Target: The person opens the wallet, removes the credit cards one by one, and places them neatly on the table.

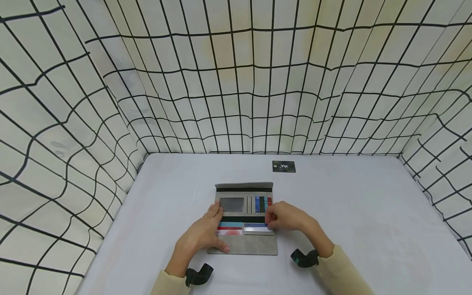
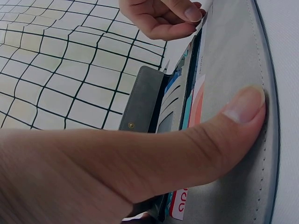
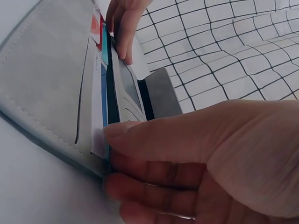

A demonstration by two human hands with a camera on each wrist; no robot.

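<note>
A grey wallet (image 1: pixel 254 246) lies unfolded on the table, with cards in its slots. On its left side rests my left hand (image 1: pixel 203 231); the thumb (image 2: pixel 245 105) lies straight across the lower panel. At the lower right slot, my right hand (image 1: pixel 285 216) pinches the edge of a white-and-blue card (image 3: pixel 97 107) between thumb and curled fingers. This card sits partly in its slot. Beside it, a red, white and teal card (image 1: pixel 229 230) stands in the lower left slot. Several more cards (image 1: pixel 262 205) fill the upper right slots, next to a clear window (image 1: pixel 232 204).
A black card marked Vip (image 1: pixel 284 166) lies beyond the wallet, near the table's back edge. The white table (image 1: pixel 368 213) is bordered behind and at both sides by white walls with black netting (image 1: pixel 236 82).
</note>
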